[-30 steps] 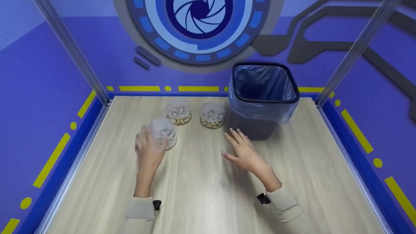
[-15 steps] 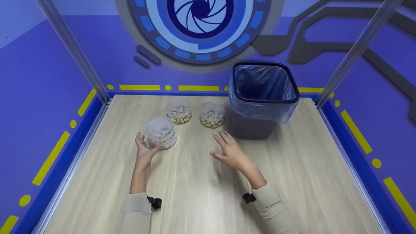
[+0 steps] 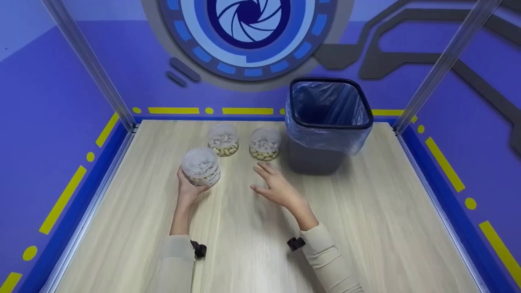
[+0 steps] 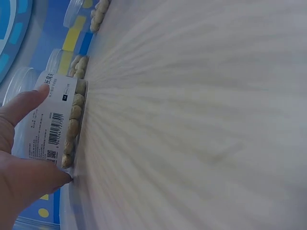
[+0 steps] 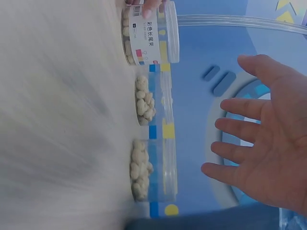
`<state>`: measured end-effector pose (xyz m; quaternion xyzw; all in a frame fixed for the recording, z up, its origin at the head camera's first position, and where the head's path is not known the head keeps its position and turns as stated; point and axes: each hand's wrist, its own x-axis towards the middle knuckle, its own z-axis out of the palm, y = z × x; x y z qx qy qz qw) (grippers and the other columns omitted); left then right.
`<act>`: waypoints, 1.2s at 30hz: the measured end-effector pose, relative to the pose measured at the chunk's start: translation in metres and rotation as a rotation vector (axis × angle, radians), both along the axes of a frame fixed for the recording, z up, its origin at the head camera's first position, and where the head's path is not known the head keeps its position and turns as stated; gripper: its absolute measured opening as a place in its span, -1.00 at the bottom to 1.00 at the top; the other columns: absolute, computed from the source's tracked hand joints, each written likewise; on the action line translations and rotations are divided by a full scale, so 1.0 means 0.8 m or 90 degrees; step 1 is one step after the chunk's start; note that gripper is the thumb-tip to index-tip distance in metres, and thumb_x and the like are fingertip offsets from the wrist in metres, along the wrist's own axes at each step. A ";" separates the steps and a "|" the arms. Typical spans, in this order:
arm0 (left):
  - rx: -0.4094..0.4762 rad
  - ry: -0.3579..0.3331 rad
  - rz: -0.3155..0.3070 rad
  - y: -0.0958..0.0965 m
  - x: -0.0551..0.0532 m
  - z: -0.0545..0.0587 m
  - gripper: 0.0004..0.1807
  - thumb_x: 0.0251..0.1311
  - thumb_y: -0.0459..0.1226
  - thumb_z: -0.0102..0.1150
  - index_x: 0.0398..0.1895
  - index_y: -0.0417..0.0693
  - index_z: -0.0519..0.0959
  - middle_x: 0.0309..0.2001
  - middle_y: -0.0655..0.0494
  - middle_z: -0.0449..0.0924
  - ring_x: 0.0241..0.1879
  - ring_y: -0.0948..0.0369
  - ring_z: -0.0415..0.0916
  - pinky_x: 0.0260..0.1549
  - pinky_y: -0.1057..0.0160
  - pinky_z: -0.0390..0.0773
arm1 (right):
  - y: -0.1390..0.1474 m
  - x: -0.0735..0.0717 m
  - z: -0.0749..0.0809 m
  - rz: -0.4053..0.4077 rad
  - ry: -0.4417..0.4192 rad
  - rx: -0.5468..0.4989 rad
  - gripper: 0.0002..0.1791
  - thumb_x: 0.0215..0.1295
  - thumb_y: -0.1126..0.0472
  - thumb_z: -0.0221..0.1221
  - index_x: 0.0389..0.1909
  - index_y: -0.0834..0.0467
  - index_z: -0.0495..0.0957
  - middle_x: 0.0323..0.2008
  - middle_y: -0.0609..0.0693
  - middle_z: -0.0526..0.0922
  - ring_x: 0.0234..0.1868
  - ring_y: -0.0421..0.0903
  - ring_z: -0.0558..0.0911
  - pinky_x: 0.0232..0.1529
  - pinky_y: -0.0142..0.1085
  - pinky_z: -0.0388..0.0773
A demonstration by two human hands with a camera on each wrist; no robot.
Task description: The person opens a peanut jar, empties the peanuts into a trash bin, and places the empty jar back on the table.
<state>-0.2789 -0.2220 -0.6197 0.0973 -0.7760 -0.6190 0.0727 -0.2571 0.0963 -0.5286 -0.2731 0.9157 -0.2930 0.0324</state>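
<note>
On the table stands a clear plastic jar (image 3: 201, 165) with a white printed label, part filled with pale nut-like pieces. My left hand (image 3: 189, 191) grips its near left side. In the left wrist view the thumb lies on the label (image 4: 55, 115); some fingers are hidden behind the jar. My right hand (image 3: 279, 191) hovers with fingers spread, right of that jar, holding nothing. Two more clear jars of the same pieces stand behind: one jar (image 3: 223, 140) just beyond the labelled one, another jar (image 3: 265, 144) beyond my right fingertips.
A dark bin (image 3: 317, 156) with a translucent bag over its rim stands at the back right, beside the right-hand jar. Blue panels (image 3: 122, 61) with metal posts enclose the wooden table (image 3: 244, 252) at the back and sides.
My left hand has drawn back a little, opened beside the labelled jar, then closed round it. My right hand has moved left, away from the bin. The jars stay about where they were.
</note>
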 end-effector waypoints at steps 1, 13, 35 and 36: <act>-0.004 0.003 0.005 0.000 -0.001 -0.001 0.37 -0.12 -0.55 0.53 0.61 -0.07 -0.29 0.57 -0.21 -0.09 0.58 -0.14 -0.17 0.57 -0.04 -0.16 | -0.002 0.000 0.000 0.004 0.002 -0.002 -0.26 0.46 -0.08 0.16 0.50 0.24 0.28 0.54 0.20 0.19 0.56 0.23 0.10 0.52 0.12 0.10; 0.038 0.028 0.043 0.002 -0.018 -0.005 0.28 -0.12 -0.58 0.50 0.59 -0.13 -0.17 0.52 -0.25 0.04 0.54 -0.12 -0.02 0.54 -0.01 0.02 | -0.020 0.003 0.004 0.023 0.011 -0.021 -0.31 0.46 -0.03 0.16 0.48 0.23 0.31 0.51 0.23 0.23 0.53 0.20 0.19 0.51 0.06 0.17; -0.088 0.119 0.039 0.034 -0.003 0.039 0.32 -0.38 -0.39 0.71 0.54 -0.18 0.08 0.45 -0.20 0.20 0.48 -0.11 0.13 0.49 -0.05 0.13 | -0.025 0.003 0.023 0.013 0.047 -0.066 -0.26 0.40 -0.04 0.23 0.48 0.22 0.31 0.49 0.21 0.28 0.49 0.19 0.26 0.47 0.09 0.24; -0.100 0.132 0.025 0.039 -0.001 0.044 0.32 -0.40 -0.38 0.72 0.53 -0.18 0.09 0.45 -0.20 0.21 0.47 -0.10 0.14 0.49 -0.06 0.14 | -0.025 0.003 0.024 0.010 0.053 -0.067 -0.25 0.39 -0.05 0.24 0.48 0.22 0.31 0.49 0.21 0.29 0.49 0.19 0.27 0.47 0.08 0.24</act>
